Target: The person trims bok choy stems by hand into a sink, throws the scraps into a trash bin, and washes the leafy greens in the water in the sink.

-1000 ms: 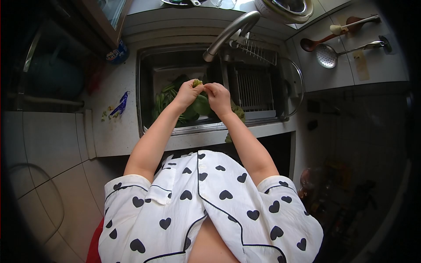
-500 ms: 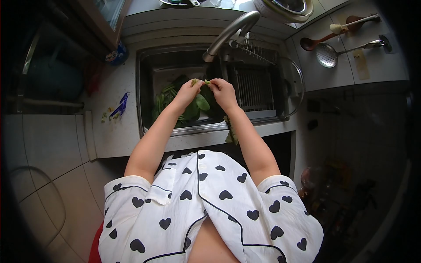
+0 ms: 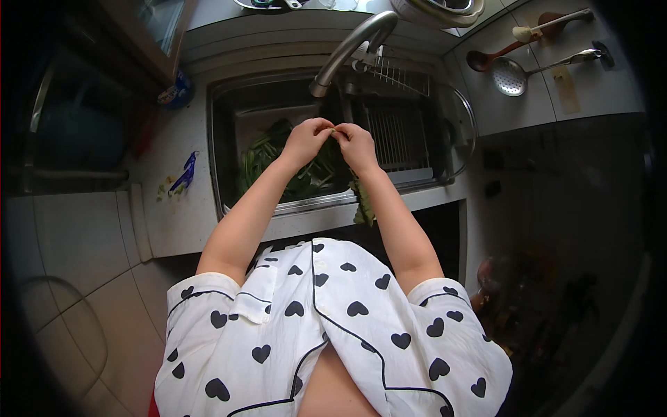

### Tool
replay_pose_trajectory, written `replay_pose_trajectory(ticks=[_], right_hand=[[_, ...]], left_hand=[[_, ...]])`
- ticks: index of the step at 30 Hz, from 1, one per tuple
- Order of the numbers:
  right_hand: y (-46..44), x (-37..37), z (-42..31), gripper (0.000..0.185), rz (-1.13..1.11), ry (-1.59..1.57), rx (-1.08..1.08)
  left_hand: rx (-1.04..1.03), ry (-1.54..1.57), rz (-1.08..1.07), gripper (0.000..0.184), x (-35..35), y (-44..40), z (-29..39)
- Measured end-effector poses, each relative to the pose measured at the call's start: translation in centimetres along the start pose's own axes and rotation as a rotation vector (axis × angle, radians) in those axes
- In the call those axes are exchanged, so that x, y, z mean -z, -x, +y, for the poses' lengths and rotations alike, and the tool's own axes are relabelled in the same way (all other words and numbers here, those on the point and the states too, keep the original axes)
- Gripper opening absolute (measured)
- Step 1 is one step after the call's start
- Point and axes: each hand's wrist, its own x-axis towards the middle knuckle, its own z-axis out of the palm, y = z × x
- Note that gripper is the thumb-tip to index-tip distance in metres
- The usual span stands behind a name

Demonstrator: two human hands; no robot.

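My left hand (image 3: pixel 306 144) and my right hand (image 3: pixel 356 147) meet fingertip to fingertip above the left basin of a steel sink (image 3: pixel 319 204). A small piece of pale green stem (image 3: pixel 334 130) shows between the two pinches, and both hands are closed on it. Below my right wrist, green leaves (image 3: pixel 363 205) hang over the sink's front rim; whether they join that stem is hidden behind the hand. Leafy greens (image 3: pixel 258 158) with long stems lie in the basin under my left hand and forearm, partly covered by them.
A curved faucet (image 3: pixel 347 52) arches over the basin. To the right are a dish rack (image 3: pixel 396 139) and a glass lid (image 3: pixel 464 132). A blue wrapper (image 3: pixel 185 174) with green scraps lies on the left counter. A skimmer (image 3: pixel 511 76) and ladle (image 3: pixel 479 61) hang on the wall.
My fingertips have come together from slightly apart, with the left hand turned more inward. The broad leaf seen beneath my left hand no longer shows. The view has shifted slightly.
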Motion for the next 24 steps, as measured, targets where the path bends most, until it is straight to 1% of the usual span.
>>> replay_pose_trajectory(ticks=[1,4,7,10,13,16,19,22,24], right_hand=[[0.0,0.2,0.0,0.011,-0.003,0.012,0.021],[-0.1,0.3,0.3,0.009,-0.033,0.098,0.091],[0.0,0.2,0.1,0.008,-0.063,0.114,0.162],[0.2,-0.3,-0.6,0.007,-0.013,0.097,0.16],[0.4,-0.8,-0.8,0.007,0.074,0.068,0.173],[0.5,-1.2,-1.3,0.007,0.131,0.021,0.181],[0.4,-1.7,-1.6,0.007,0.176,-0.072,0.12],[0.1,-2.2,-0.4,0.012,0.111,-0.114,0.021],[0.2,-3.1,0.8,0.019,0.113,0.087,0.003]], left_hand=[[-0.065,-0.205,0.025,0.024,0.2,0.1,0.6],[-0.236,-0.463,0.068,0.017,0.0,0.0,0.6],[-0.286,-0.599,-0.029,0.018,0.4,-0.4,-0.1],[-0.293,-0.521,0.04,0.019,0.2,-0.4,-0.7],[-0.095,-0.212,-0.021,0.018,0.3,-0.2,-0.7],[0.046,0.121,0.022,0.017,-0.5,-0.3,-1.9],[0.178,0.521,0.013,0.016,-0.8,-0.2,-3.1],[0.349,0.717,-0.061,0.015,-0.3,0.1,-2.3],[0.354,0.686,-0.029,0.014,0.1,0.5,-1.3]])
